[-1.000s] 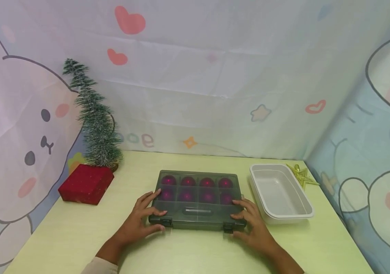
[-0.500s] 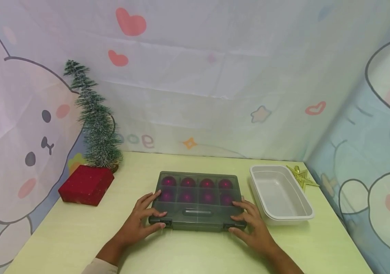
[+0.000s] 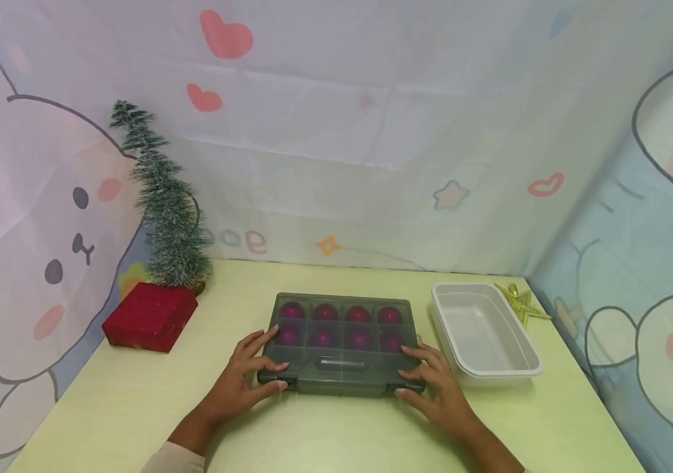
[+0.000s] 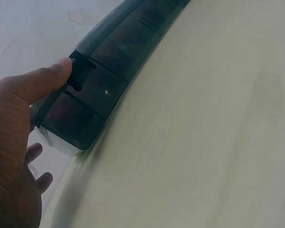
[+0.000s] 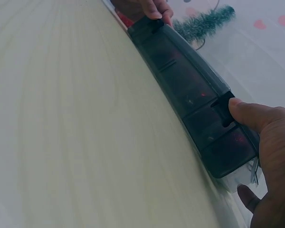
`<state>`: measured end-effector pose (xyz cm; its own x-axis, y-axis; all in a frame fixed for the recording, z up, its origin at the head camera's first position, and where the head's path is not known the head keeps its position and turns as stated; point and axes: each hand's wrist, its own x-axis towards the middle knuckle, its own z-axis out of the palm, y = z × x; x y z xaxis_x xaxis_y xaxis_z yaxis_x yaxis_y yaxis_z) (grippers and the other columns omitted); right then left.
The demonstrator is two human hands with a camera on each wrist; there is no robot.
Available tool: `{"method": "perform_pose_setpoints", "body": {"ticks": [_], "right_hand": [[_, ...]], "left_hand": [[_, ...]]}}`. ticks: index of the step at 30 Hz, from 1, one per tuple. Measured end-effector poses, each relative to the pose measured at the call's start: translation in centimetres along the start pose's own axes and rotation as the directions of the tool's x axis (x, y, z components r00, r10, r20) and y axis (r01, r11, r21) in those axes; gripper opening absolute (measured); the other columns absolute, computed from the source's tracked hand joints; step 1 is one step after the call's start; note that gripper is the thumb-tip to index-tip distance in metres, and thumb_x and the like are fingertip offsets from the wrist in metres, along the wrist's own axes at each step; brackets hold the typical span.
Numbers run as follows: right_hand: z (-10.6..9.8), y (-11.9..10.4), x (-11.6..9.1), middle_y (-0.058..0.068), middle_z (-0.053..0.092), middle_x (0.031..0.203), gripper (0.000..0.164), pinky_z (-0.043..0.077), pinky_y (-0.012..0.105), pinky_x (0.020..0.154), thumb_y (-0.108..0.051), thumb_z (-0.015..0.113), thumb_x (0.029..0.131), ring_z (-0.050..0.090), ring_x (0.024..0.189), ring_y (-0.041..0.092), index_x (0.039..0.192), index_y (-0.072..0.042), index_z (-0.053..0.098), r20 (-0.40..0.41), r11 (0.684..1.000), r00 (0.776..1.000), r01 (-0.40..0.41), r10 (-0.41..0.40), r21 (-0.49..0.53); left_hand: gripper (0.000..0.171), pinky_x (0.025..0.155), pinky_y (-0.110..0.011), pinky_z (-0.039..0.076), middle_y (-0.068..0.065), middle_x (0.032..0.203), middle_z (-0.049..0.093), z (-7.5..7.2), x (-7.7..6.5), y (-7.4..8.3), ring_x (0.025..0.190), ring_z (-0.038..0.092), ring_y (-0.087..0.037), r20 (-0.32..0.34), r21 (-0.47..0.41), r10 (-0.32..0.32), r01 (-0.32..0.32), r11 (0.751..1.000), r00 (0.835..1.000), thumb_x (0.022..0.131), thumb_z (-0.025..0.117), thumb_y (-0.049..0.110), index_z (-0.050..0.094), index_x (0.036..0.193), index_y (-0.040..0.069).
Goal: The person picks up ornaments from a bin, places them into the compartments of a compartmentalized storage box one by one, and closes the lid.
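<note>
A dark translucent plastic case (image 3: pixel 342 363) lies flat on the table with its lid down. Through the lid show two rows of dark red balls (image 3: pixel 358 315) in separate compartments. At its front left corner my left hand (image 3: pixel 241 381) grips the case, fingertips on the lid and side, thumb on the left latch (image 3: pixel 290 383). My right hand (image 3: pixel 436 387) holds the front right corner the same way, its thumb against the right latch (image 5: pixel 222 111). In the left wrist view, the left thumb (image 4: pixel 50 78) presses the top of its latch, which lies flat against the front wall.
Right of the case stands a white plastic tub (image 3: pixel 463 355), with a gold star ornament (image 3: pixel 519 303) behind its far right corner. At the left are a red box (image 3: pixel 150 316) and a small artificial Christmas tree (image 3: pixel 167 217). A printed cloth (image 3: pixel 336 131) surrounds the table.
My right thumb has moved up onto the right latch, which stuck out lower before and now sits flush. The left thumb has risen slightly on its latch. The case has stayed in place.
</note>
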<state>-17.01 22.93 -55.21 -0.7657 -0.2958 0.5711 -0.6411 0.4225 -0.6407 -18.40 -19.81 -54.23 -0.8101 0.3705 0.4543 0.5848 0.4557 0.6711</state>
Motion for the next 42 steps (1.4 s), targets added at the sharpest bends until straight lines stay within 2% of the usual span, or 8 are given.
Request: {"method": "perform_pose_setpoints", "body": {"ticks": [6,12,22,28,31,35,38,42], "right_hand": [[0.1,0.0,0.1,0.016,0.064,0.151,0.03,0.019,0.019,0.125,-0.007,0.092,0.085,0.039,0.157,0.029,0.108,-0.021,0.08,-0.002,1.0,1.0,-0.016,0.016,0.001],[0.1,-0.1,0.2,0.019,0.065,0.148,0.029,0.017,0.012,0.125,-0.003,0.092,0.084,0.039,0.156,0.029,0.105,-0.019,0.08,-0.021,1.0,1.0,0.003,-0.003,0.019],[0.3,0.0,0.2,0.018,0.064,0.151,0.028,0.018,0.012,0.126,-0.004,0.09,0.087,0.038,0.159,0.029,0.109,-0.02,0.08,-0.025,0.999,0.999,-0.031,0.031,0.008],[0.4,0.1,0.3,0.02,0.056,0.16,0.029,0.033,0.073,0.125,-0.006,0.085,0.093,0.034,0.164,0.025,0.119,-0.016,0.079,-0.048,0.997,0.996,-0.081,0.081,-0.004],[0.5,0.0,0.4,0.02,0.054,0.162,0.033,0.031,0.084,0.118,-0.008,0.084,0.095,0.034,0.163,0.038,0.127,-0.013,0.078,-0.048,0.994,0.993,-0.109,0.109,-0.012],[0.7,-0.2,0.6,0.016,0.056,0.163,0.039,0.034,0.077,0.121,-0.012,0.085,0.095,0.038,0.158,0.052,0.132,-0.011,0.077,-0.054,0.987,0.991,-0.128,0.123,-0.097],[0.7,-0.3,0.8,0.013,0.057,0.163,0.041,0.036,0.054,0.131,-0.014,0.086,0.093,0.041,0.157,0.049,0.133,-0.012,0.077,-0.069,0.978,0.99,-0.134,0.124,-0.163],[1.0,-0.6,1.1,0.015,0.058,0.163,0.041,0.038,0.056,0.129,-0.012,0.086,0.093,0.043,0.156,0.05,0.134,-0.011,0.077,-0.088,0.972,0.99,-0.129,0.113,-0.198]], "left_hand": [[0.026,0.113,-0.088,0.029,-0.021,0.173,0.043,0.0,0.1,0.1,0.156,0.03,-0.05,-0.001,-0.004,-0.008,0.008,1.0,1.0,0.092,0.089,0.019,0.084,0.116,0.028],[0.024,0.116,-0.085,0.031,-0.024,0.171,0.045,0.1,0.1,0.2,0.163,0.034,-0.032,-0.015,-0.012,-0.007,0.007,1.0,1.0,0.092,0.089,0.018,0.084,0.114,0.027],[0.022,0.111,-0.092,0.029,-0.032,0.167,0.046,0.6,0.5,0.7,0.151,0.037,-0.07,-0.055,-0.011,0.016,-0.017,1.0,0.998,0.09,0.09,0.013,0.085,0.11,0.022],[0.023,0.106,-0.099,0.021,-0.028,0.169,0.045,1.1,1.1,0.9,0.154,0.032,-0.067,-0.081,0.031,-0.012,0.015,0.999,0.997,0.092,0.089,0.016,0.084,0.113,0.025],[0.026,0.107,-0.098,0.019,-0.028,0.169,0.046,1.3,1.2,0.9,0.156,0.028,-0.067,-0.096,0.044,-0.015,0.02,0.999,0.995,0.092,0.088,0.016,0.085,0.117,0.024],[0.034,0.111,-0.092,0.02,-0.023,0.169,0.047,1.5,1.4,0.6,0.159,0.025,-0.064,-0.108,0.085,-0.026,0.036,0.996,0.994,0.093,0.086,0.017,0.083,0.126,0.023],[0.037,0.113,-0.089,0.021,-0.021,0.17,0.048,1.5,1.7,0.5,0.159,0.025,-0.062,-0.113,0.128,-0.022,0.036,0.991,0.993,0.094,0.086,0.018,0.082,0.13,0.024],[0.041,0.109,-0.084,0.029,-0.021,0.165,0.054,1.5,1.9,0.4,0.157,0.033,-0.06,-0.126,0.294,0.065,-0.026,0.956,0.99,0.092,0.087,0.02,0.081,0.132,0.025]]}}
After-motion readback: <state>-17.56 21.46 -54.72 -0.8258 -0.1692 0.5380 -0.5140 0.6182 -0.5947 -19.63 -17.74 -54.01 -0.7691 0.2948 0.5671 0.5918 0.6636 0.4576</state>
